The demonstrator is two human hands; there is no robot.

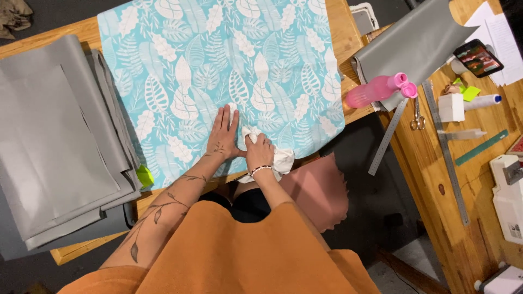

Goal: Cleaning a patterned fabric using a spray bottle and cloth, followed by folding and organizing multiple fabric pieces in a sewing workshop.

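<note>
Wooden table carried the leaf-print fabric. Left hand lay flat, open, on its near edge; right hand, beside it, gripped a white cloth. Uneven wiping pressure could wrinkle or drag the fabric.

Both arms reach forward from the body and converge, the hands side by side and touching near the thumbs. The left hand lies flat, palm down, its fingers straight, held close together and pointing away from the body, the wrist in line with the forearm. The left forearm is bare and runs diagonally from lower left, with a vine tattoo along it and a small one on the back of the hand. The right hand is curled into a loose fist, knuckles up, fingers bent under. A beaded bracelet circles the right wrist; the right forearm is bare and foreshortened.
</note>
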